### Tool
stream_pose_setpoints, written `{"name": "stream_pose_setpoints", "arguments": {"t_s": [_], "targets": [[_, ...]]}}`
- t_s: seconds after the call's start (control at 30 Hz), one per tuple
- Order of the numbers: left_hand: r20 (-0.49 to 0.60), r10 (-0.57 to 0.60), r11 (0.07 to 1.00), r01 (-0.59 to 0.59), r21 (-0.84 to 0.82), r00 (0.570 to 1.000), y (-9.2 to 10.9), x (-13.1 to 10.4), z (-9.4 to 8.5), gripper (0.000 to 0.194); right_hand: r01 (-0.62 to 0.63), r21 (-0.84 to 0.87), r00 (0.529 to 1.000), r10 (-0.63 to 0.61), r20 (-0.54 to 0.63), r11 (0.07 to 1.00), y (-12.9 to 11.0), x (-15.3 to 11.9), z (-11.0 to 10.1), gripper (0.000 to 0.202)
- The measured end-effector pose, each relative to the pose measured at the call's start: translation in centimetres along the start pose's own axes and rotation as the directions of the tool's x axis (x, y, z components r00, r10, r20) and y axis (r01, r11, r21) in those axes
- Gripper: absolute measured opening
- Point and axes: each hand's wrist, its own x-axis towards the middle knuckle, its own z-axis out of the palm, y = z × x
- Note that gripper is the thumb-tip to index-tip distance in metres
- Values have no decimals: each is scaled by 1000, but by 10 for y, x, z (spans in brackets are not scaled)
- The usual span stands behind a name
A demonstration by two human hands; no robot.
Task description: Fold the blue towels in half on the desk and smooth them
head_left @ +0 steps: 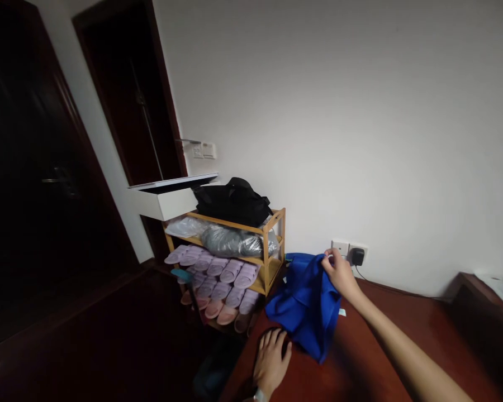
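A crumpled blue cloth (304, 301) with small white tags lies partly on the reddish-brown tabletop (385, 346). My right hand (338, 272) pinches its upper right corner and lifts that part off the surface. Below and to the left of the cloth, my left hand (271, 357) rests flat near the table's left edge, fingers stretched out and holding nothing. Its fingertips are close to the cloth's lower edge; whether they touch it I cannot tell.
Left of the table stands a wooden shoe rack (272, 251) with several slippers (218, 268), a plastic-wrapped bundle (235, 241), a black bag (232, 201) and a white box (165, 204). A black plug (357, 256) sits in a wall socket, its cord running along the table's back.
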Motion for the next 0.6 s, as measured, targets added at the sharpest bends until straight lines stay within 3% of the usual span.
{"name": "stream_pose_setpoints", "arguments": {"t_s": [0.07,0.13,0.23,0.3,0.37,0.47,0.53,0.6], "targets": [[16,-55,983,57,-175,998,9,-3,-11,40,-54,149,997,45,61,987,-29,4,-32,28],[53,-179,882,184,-434,982,28,-8,-21,51,-116,246,988,86,127,962,-48,-3,-60,31],[158,-344,496,322,-806,926,78,-25,-38,75,-113,280,985,70,160,953,-72,-45,-90,33],[227,-307,231,304,-924,924,118,-45,-53,83,-56,254,981,6,194,966,-86,-95,-97,29],[259,-221,81,282,-956,940,151,-71,-72,83,-12,218,947,-59,316,976,-98,-159,-91,22],[236,-248,93,266,-959,940,175,-112,-106,67,1,165,860,-85,504,986,-102,-254,-65,18],[213,-327,174,280,-944,921,177,-133,-133,59,-7,179,841,-91,533,984,-95,-301,-44,21],[194,-402,191,289,-938,895,178,-143,-167,57,-9,243,850,-120,513,970,-87,-329,-29,30]]}}
